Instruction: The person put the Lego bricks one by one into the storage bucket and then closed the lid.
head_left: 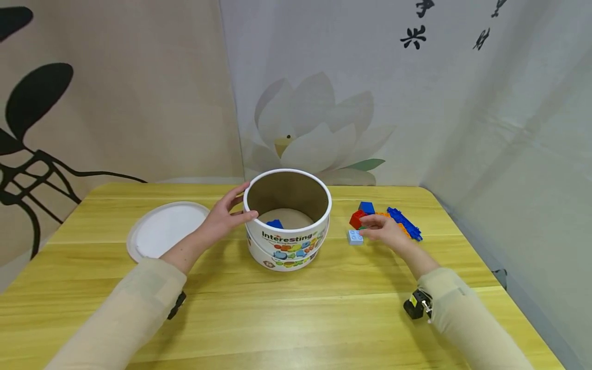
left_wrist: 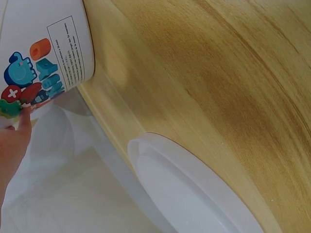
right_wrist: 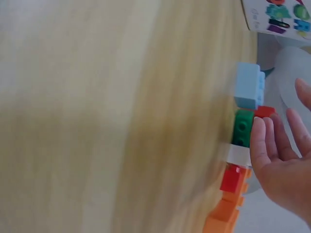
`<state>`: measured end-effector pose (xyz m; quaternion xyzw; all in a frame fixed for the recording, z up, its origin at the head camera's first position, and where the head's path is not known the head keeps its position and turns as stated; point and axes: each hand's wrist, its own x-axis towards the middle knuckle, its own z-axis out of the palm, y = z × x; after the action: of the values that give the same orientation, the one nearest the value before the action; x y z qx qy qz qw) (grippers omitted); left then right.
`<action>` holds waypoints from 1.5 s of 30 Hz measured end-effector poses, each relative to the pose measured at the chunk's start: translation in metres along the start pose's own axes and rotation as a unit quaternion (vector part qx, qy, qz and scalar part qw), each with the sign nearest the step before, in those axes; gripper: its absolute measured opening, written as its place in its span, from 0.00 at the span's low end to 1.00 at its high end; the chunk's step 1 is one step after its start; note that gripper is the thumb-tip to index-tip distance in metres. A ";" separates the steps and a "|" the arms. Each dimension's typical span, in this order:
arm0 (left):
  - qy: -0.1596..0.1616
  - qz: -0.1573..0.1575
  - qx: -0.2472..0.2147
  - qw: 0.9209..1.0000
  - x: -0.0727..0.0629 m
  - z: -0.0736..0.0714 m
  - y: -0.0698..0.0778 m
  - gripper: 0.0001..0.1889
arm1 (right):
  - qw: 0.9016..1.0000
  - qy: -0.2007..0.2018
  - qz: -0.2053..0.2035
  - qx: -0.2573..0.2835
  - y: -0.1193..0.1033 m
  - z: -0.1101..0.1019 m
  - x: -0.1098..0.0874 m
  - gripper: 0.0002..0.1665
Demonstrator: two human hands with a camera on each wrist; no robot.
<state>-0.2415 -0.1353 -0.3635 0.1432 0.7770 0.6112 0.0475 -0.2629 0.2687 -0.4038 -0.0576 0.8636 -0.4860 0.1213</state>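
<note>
Thumb and fingers spread apart on the side of a white bucket [head_left: 289,254], the left hand [head_left: 222,218] appears to steady it at mid-table, mouth up, presumably within easy reach of both arms. The right hand [head_left: 384,229] hangs among toy blocks to the bucket's right, thumb and fingers parted, nothing visibly clamped between them; whether the fingertips touch the green block [right_wrist: 242,128] cannot be told. The light-blue block [head_left: 355,237], boxy and studded, sits nearest the bucket, with the red block [head_left: 356,219] just behind and a toothed blue strip [head_left: 405,223] farther right. Inside the bucket's dull brown wall lies a blue piece [head_left: 275,224]. The lid [head_left: 171,231], a smooth white disc, rests flat on the wood-grained table [head_left: 287,318], likely set aside to leave the mouth uncovered.
</note>
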 end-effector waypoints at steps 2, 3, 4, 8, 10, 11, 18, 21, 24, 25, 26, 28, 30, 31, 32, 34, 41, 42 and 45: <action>0.000 0.001 0.001 1.000 0.000 0.000 0.000 0.39 | 1.000 -0.004 0.001 -0.008 0.002 0.003 0.002 0.30; 0.000 0.000 0.002 1.000 0.000 0.000 -0.001 0.39 | 1.000 -0.003 0.003 -0.011 0.003 0.005 0.003 0.30; 0.000 -0.001 0.003 1.000 0.001 0.000 -0.001 0.39 | 1.000 -0.005 0.002 -0.020 0.004 0.006 0.004 0.30; -0.001 -0.003 0.003 1.000 0.001 0.000 -0.001 0.39 | 0.999 -0.004 -0.004 -0.054 0.006 0.010 0.006 0.29; -0.001 -0.002 0.002 1.000 0.001 0.000 0.000 0.39 | 0.997 -0.001 -0.013 -0.082 0.008 0.012 0.006 0.28; -0.001 -0.001 0.001 1.000 0.001 0.000 0.000 0.39 | 0.995 0.002 -0.018 -0.093 0.008 0.013 0.007 0.28; 0.000 -0.001 0.001 1.000 0.000 0.000 0.001 0.39 | 0.987 0.015 -0.037 -0.155 0.008 0.021 0.006 0.25; 0.001 0.000 -0.001 1.000 0.000 0.001 0.001 0.39 | 0.988 0.020 -0.035 -0.151 0.006 0.021 0.004 0.24; 0.000 0.001 -0.001 1.000 0.000 0.001 0.001 0.39 | 0.988 0.022 -0.030 -0.149 0.003 0.018 0.001 0.24; 0.000 0.001 0.000 1.000 0.000 0.001 0.000 0.39 | 0.989 0.022 -0.027 -0.146 0.003 0.016 0.000 0.24; 0.000 0.000 0.000 1.000 0.000 0.001 0.000 0.39 | 0.989 0.021 -0.023 -0.141 0.002 0.015 -0.001 0.24; 0.000 0.000 0.001 1.000 0.000 0.001 0.000 0.39 | 0.992 0.018 -0.020 -0.124 0.000 0.011 -0.002 0.24; 0.000 -0.002 0.001 1.000 0.000 0.001 -0.001 0.39 | 0.994 0.018 -0.014 -0.102 -0.003 0.008 -0.003 0.24; 0.001 -0.004 0.002 1.000 0.000 0.001 -0.001 0.39 | 0.995 0.017 -0.014 -0.093 -0.005 0.006 -0.004 0.25; 0.001 -0.005 0.002 1.000 0.000 0.001 -0.001 0.39 | 0.996 0.016 -0.015 -0.085 -0.007 0.004 -0.005 0.25; 0.000 -0.005 0.004 1.000 0.000 0.001 -0.001 0.39 | 0.997 0.017 -0.015 -0.074 -0.014 0.001 -0.008 0.25; 0.000 -0.007 0.003 1.000 0.000 0.000 -0.001 0.39 | 0.998 0.021 0.004 -0.058 -0.034 -0.013 -0.013 0.29; -0.001 -0.006 0.002 1.000 0.000 0.000 -0.001 0.39 | 0.998 0.023 0.002 -0.057 -0.036 -0.015 -0.013 0.29; -0.001 -0.003 0.003 1.000 0.000 0.000 -0.001 0.39 | 0.998 0.027 -0.006 -0.063 -0.041 -0.020 -0.012 0.28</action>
<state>-0.2420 -0.1352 -0.3648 0.1417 0.7794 0.6082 0.0500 -0.2574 0.2667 -0.3567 -0.0575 0.8949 -0.4330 0.0911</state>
